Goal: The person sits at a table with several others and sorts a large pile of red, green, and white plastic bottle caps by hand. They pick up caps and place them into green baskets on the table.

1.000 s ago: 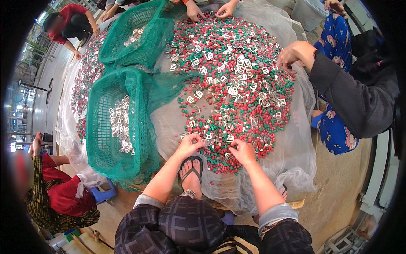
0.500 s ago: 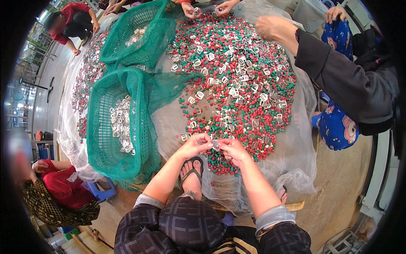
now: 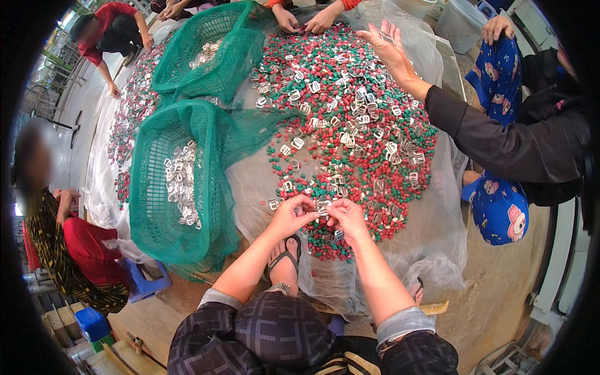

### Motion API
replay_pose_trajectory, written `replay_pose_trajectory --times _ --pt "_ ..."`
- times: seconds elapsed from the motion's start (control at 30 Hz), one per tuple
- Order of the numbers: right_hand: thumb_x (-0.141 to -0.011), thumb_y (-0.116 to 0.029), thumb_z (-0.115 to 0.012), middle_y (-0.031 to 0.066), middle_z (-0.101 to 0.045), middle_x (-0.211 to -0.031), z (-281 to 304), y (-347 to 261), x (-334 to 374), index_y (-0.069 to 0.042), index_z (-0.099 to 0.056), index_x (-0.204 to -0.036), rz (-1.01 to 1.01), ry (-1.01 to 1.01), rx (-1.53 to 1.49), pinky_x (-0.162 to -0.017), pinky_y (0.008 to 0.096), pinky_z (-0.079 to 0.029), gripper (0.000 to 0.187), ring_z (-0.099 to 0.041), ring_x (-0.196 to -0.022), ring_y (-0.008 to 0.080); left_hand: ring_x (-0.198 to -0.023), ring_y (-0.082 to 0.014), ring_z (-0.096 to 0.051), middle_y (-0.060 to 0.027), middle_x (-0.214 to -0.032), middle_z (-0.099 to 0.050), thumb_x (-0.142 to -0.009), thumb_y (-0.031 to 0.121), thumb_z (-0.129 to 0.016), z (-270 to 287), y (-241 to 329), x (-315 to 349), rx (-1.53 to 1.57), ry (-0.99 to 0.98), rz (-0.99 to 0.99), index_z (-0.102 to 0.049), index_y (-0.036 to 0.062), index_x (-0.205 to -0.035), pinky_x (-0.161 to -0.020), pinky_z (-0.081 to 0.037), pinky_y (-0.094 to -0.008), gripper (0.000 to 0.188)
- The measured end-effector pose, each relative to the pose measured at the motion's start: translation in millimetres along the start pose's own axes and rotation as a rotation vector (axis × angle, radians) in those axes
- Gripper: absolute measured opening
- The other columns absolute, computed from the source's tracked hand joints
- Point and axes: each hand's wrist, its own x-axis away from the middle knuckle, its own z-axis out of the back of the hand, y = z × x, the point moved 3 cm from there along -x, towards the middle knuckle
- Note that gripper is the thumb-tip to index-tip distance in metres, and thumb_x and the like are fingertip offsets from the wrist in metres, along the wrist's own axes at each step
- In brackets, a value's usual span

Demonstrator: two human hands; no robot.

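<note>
My left hand [image 3: 292, 216] and my right hand [image 3: 349, 220] meet at the near edge of a spread of small red, green and white pebble-like pieces [image 3: 375, 187]. Thumbs and fingertips pinch a small silvery metal buckle [image 3: 322, 207] from both sides, the left hand's curled fingers at its left edge. Several similar slotted buckles lie among the pieces, such as a pale buckle [image 3: 297, 143] beyond my left hand. To the left, a green mesh-lined basket [image 3: 140, 181] holds a heap of metal buckles [image 3: 179, 181].
A second green basket [image 3: 164, 70] with fewer buckles stands behind the first. White netting [image 3: 256, 181] lies under the pieces. A co-worker's open hand [image 3: 392, 50] reaches in from the right, a buckle on it. Another co-worker's hands [image 3: 320, 22] work at the far edge. A white bucket [image 3: 461, 24] stands far right.
My hands stay in place at the buckle, the left fingers slightly loosened. The co-worker's hand on the right has turned palm up and opened. The far co-worker's hands have lowered to the pieces.
</note>
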Motion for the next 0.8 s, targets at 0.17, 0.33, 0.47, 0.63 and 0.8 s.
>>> replay_pose_trajectory --times 0.17,0.33,0.47,0.63,0.8 --pt "-0.080 -0.008 -0.062 0.0042 -0.063 -0.074 -3.6 -3.0 2.1 -0.006 -0.054 -0.087 -0.038 -0.012 -0.001 -0.038 0.0172 -0.031 0.011 -0.059 -0.054 0.0087 -0.065 -0.0057 -0.053 -0.0014 -0.075 -0.061 -0.079 0.013 -0.066 -0.6 -6.6 -3.3 0.118 -0.022 0.131 -0.059 0.0033 -0.087 -0.058 -0.043 -0.0212 0.015" --pt "-0.081 -0.009 -0.061 0.0058 -0.063 -0.085 1.5 -0.6 3.1 -0.005 -0.054 -0.096 -0.080 -0.114 -0.220 -0.039 0.0172 -0.033 0.017 -0.060 -0.058 0.0100 -0.063 -0.0060 -0.053 0.0003 -0.074 -0.060 -0.081 0.010 -0.063 -0.3 -15.5 -6.5 0.266 0.013 0.179 -0.058 0.0036 -0.098 -0.056 -0.043 -0.0214 0.019" --pt "-0.082 -0.009 -0.060 0.0062 -0.063 -0.089 15.4 -11.8 2.2 -0.003 -0.052 -0.111 -0.027 -0.095 -0.249 -0.041 0.0173 -0.035 0.031 -0.059 -0.062 0.0107 -0.064 -0.0080 -0.055 -0.0006 -0.072 -0.059 -0.077 0.011 -0.065 -0.3 -32.1 -5.3 -0.073 -0.042 0.063 -0.058 0.0062 -0.102 -0.057 -0.044 -0.0232 0.026" --pt "-0.083 -0.011 -0.059 0.0107 -0.063 -0.097 42.7 -20.1 4.4 -0.004 -0.050 -0.111 -0.032 -0.031 -0.261 -0.040 0.0193 -0.038 0.030 -0.064 -0.071 0.0172 -0.070 -0.0206 -0.061 -0.0055 -0.080 -0.059 -0.069 0.019 -0.071 -9.5 -14.7 -3.9 -0.672 -0.101 0.011 -0.058 0.0138 -0.106 -0.063 -0.049 -0.0321 0.040" --pt "-0.087 -0.023 -0.052 0.0158 -0.062 -0.101 49.5 -16.8 4.4 -0.004 -0.049 -0.111 -0.080 -0.045 -0.355 -0.047 0.0230 -0.047 0.031 -0.065 -0.081 0.0254 -0.077 -0.0270 -0.061 -0.0069 -0.092 -0.059 -0.068 0.028 -0.071 -24.8 -28.3 -0.9 -0.886 -0.132 -0.027 -0.057 0.0190 -0.109 -0.066 -0.050 -0.0379 0.044"
